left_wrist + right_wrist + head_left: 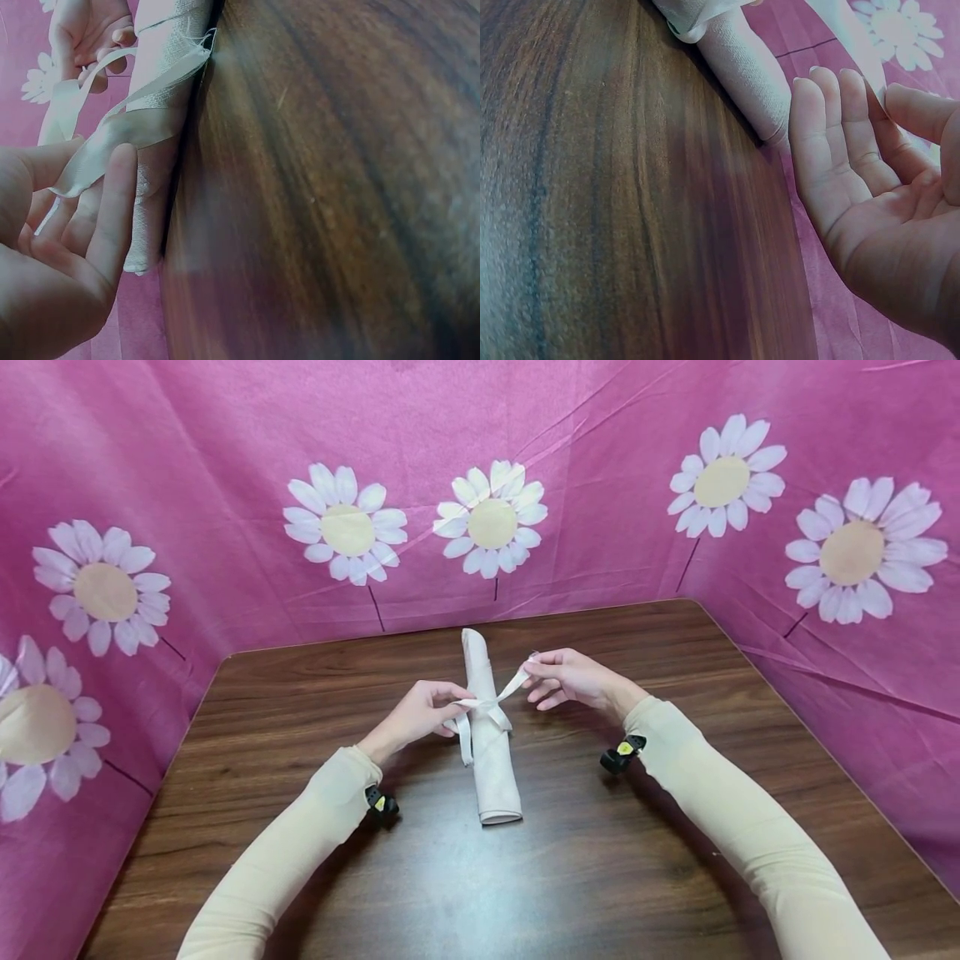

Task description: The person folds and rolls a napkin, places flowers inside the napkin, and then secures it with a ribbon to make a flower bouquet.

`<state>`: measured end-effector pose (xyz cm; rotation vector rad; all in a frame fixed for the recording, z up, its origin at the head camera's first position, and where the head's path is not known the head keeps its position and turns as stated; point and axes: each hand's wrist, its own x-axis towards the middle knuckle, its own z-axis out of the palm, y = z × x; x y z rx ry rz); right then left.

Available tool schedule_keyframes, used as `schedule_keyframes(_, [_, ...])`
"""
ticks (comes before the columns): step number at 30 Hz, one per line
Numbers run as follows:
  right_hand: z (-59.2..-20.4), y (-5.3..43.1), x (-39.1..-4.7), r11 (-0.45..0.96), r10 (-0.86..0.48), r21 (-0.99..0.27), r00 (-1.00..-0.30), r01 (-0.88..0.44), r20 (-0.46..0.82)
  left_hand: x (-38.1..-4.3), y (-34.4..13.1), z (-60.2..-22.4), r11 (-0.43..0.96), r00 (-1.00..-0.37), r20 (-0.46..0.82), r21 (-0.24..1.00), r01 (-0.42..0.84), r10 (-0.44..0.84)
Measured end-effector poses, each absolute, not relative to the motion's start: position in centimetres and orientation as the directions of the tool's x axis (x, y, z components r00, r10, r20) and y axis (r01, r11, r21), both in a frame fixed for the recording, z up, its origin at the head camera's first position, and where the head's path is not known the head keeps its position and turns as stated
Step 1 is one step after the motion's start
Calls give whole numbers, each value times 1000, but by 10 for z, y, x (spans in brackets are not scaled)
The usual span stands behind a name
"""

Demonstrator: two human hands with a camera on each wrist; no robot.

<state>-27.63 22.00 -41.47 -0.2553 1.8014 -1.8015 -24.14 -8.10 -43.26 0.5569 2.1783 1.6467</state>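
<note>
A rolled-up cream cloth (495,777) lies lengthwise on the table, with a cream ribbon (513,685) tied around its middle. Loops and a loose tail of the ribbon hang at the roll's left side, and a frayed end shows in the left wrist view. My left hand (420,714) pinches a part of the ribbon between thumb and fingers, just left of the knot. Up and to the right of the roll, my right hand (573,681) pinches the other ribbon end between thumb and index finger, the stretch to the knot drawn out. Its remaining fingers are loosely bent.
The brown wood-grain table (315,710) reaches back to a pink curtain (420,427) printed with white daisies, which hangs behind and along both sides. A small black camera is strapped to each wrist over long cream sleeves (300,827).
</note>
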Motion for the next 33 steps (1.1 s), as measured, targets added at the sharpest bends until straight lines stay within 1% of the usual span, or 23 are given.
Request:
schedule_keyframes(4, [-415, 220, -276, 71, -515, -963, -817, 260, -259, -242, -81, -435, 232, -868, -47, 969, 80, 495])
schedule_keyframes(9, [-416, 220, -276, 70, -515, -964, -818, 258, -256, -243, -80, -436, 175, -873, -32, 983, 61, 487])
schedule_keyframes(18, [-417, 222, -275, 62, -512, -962, -819, 265, -259, -243, -78, -432, 100, -885, 35, 991, 91, 465])
schedule_keyframes(25, [-417, 224, -275, 57, -520, -962, -815, 266, -257, -242, -79, -429, 14, -886, 33, 999, 44, 463])
schedule_keyframes(33, [-416, 225, -275, 59, -513, -962, -818, 268, -260, -243, -83, -428, 37, -894, 36, 998, 59, 446])
